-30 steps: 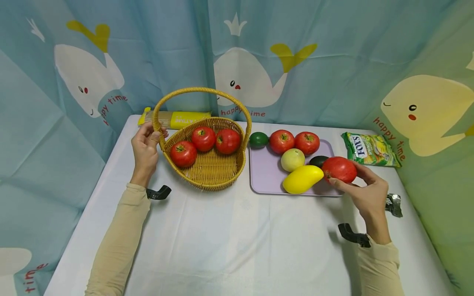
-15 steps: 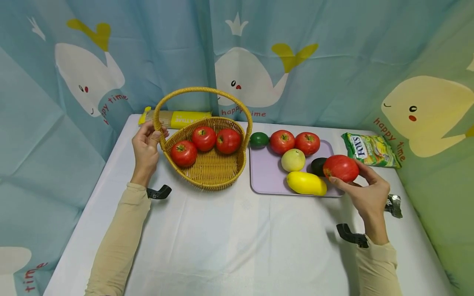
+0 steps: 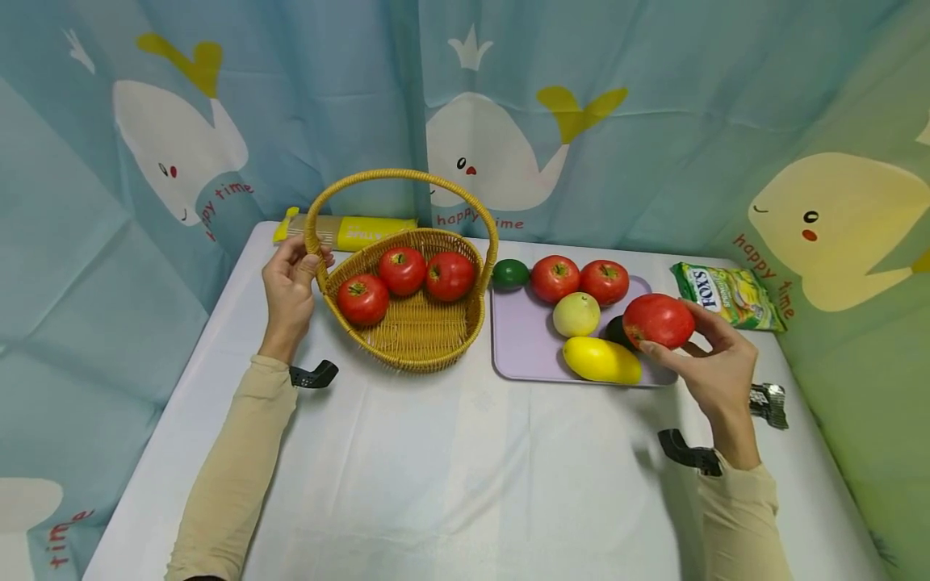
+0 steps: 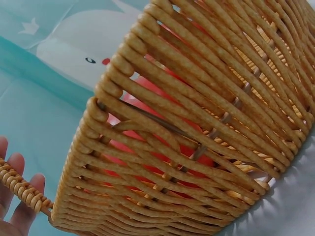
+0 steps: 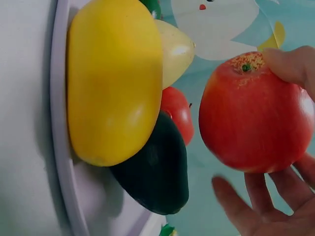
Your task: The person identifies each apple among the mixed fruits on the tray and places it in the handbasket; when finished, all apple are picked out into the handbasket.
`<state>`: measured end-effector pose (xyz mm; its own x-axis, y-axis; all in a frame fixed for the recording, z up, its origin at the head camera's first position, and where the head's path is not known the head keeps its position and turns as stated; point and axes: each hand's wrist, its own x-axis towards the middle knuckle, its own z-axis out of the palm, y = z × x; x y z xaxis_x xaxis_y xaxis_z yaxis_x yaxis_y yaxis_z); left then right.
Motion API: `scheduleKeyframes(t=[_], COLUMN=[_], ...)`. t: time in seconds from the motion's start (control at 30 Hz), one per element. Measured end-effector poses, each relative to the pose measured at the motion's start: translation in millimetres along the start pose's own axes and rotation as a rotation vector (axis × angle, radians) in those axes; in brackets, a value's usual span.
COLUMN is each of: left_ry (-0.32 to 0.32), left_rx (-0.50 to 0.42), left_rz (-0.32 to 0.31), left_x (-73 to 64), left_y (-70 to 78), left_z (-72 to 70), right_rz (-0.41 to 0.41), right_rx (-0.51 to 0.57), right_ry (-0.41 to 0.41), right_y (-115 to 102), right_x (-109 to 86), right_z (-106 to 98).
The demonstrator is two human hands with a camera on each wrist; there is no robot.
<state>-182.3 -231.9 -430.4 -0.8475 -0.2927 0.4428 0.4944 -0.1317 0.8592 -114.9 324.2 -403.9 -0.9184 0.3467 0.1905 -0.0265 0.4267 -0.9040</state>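
Observation:
My left hand (image 3: 287, 284) grips the left foot of the handle on a yellow wicker basket (image 3: 417, 335), which holds three red apples on its left and back part. In the left wrist view, fingers curl round the wrapped handle, and red shows through the basket's weave (image 4: 197, 113). My right hand (image 3: 718, 367) pinches another red apple (image 3: 658, 320) between thumb and fingers, raised over the right end of a lilac tray (image 3: 526, 343). Near the held apple, a yellow mango (image 3: 601, 360) and a dark avocado (image 5: 155, 167) lie on the tray.
Also on the tray are a pale green round fruit (image 3: 576, 315), two red apples and a small green fruit (image 3: 510, 274). A yellow packet (image 3: 374, 231) lies behind the basket. At right are a green Fox's bag (image 3: 729, 296) and a small dark wrapper (image 3: 768, 405).
The mango has turned from slanting to lying nearly level and shifted slightly right. The held apple has moved a little right, then up and left. The left hand stays on the handle.

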Motion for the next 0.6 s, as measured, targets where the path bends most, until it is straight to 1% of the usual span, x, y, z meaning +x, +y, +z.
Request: scheduleKeyframes(t=[0.17, 0.3, 0.4, 0.6], left_ry=[-0.008, -0.013, -0.017, -0.016], left_rx=[0.027, 0.058, 0.064, 0.057], left_rz=[0.004, 0.006, 0.008, 0.012], left_x=[-0.1, -0.3, -0.3, 0.3], left_y=[-0.2, -0.9, -0.9, -0.9], left_z=[0.3, -0.3, -0.2, -0.6], right_rz=[-0.021, 0.025, 0.045, -0.048], right_rx=[0.054, 0.106, 0.172, 0.317], right_ry=[-0.016, -0.032, -0.053, -0.131], right_y=[-3.5, -8.5, -9.8, -9.6], right_x=[5.2, 6.3, 7.1, 9.9], right_z=[3.9, 5.8, 6.9, 15.0])
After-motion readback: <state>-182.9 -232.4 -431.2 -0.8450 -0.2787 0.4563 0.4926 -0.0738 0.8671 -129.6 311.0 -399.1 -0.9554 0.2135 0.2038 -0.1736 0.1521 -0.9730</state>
